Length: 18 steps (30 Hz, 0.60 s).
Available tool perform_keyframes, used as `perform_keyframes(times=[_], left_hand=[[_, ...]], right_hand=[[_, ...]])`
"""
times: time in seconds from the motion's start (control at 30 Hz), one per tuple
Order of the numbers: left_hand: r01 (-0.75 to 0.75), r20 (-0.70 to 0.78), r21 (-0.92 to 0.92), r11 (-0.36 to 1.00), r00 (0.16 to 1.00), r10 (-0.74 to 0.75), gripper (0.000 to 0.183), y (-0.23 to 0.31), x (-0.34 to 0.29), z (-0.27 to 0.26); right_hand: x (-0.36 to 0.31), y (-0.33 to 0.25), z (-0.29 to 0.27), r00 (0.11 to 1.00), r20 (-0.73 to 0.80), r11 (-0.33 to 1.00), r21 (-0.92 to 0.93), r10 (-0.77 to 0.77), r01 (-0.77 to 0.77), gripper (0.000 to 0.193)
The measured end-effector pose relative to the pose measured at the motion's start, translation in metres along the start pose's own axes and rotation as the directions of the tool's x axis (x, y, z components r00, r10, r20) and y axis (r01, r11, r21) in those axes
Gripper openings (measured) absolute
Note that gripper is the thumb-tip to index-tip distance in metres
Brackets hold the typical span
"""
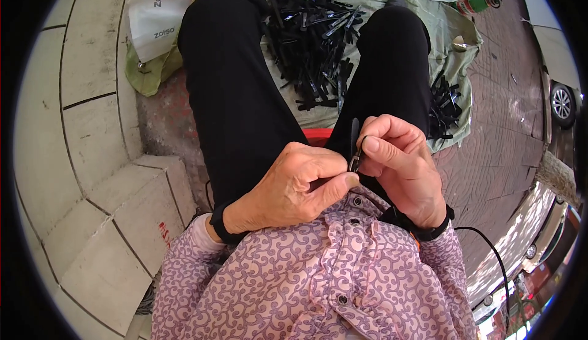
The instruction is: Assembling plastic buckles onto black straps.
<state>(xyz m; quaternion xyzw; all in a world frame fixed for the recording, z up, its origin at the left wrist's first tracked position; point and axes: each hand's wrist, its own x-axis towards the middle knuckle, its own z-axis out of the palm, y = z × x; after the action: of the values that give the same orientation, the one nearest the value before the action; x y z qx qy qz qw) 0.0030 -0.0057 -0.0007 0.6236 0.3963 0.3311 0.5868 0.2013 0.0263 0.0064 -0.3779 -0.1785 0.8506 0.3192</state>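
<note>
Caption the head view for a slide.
Left grip and right grip pinch a small black piece; dark pile beyond.

I could reach far between my black-trousered thighs [229,83], which wall me in left and right; a curved red edge [318,134] crosses near, a heap of slim black pieces [312,40] far.

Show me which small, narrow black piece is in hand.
The narrow black piece pinched between the left hand and right hand; the others lie heaped on the pale green fabric sheet.
</note>
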Motion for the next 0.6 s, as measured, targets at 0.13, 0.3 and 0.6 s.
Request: perform_keyframes(times=[0.13,0.3,0.6], left_hand=[[0.054,-0.043,-0.109,0.993,0.997,-0.059,0.025,-0.001,-0.002,0.005],[0.229,0.002,-0.226,0.947,0.972,-0.235,0.024,0.007,-0.001,0.0],[0.143,-0.1,0.071,0.987,0.986,-0.136,0.012,0.01,0.006,0.014]], right_hand=[[0.003,0.005,-0.001,0.993,-0.049,0.994,-0.035,-0.103,0.101,0.004],[0.002,-0.001,-0.006,0.985,-0.003,0.977,-0.121,-0.175,0.173,0.006],[-0.007,0.002,-0.017,0.964,-0.094,0.951,-0.209,-0.25,0.227,0.003]])
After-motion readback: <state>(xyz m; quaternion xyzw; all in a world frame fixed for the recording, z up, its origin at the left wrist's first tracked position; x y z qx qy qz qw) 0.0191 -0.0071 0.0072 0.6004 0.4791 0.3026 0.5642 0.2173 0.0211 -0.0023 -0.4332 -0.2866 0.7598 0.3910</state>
